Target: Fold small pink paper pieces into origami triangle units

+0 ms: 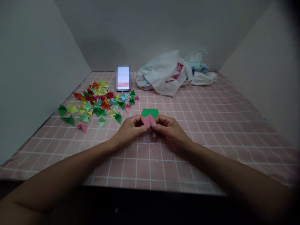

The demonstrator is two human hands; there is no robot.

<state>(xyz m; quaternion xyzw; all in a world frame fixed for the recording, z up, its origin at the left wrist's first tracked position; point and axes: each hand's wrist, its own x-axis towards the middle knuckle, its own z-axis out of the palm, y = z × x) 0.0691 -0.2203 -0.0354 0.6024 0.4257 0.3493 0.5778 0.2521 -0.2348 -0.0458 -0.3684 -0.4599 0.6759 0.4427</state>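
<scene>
A small folded piece of pink origami paper (148, 119) is held up over the middle of the table. My left hand (131, 128) pinches its left side between thumb and fingers. On its right side my right hand (170, 129) grips it the same way, the two thumbs almost meeting at the lower edge. Just behind the paper lies a green paper sheet (150, 112), with a bit of pink showing at its left edge. My fingers hide part of the folded piece.
Many-coloured folded paper figures (98, 111) lie in a loose heap at the left. Behind them a lit phone (123, 78) stands upright. White plastic bags (164, 73) rest against the back wall. A pink checked cloth (211, 125) covers the table, with walls on three sides.
</scene>
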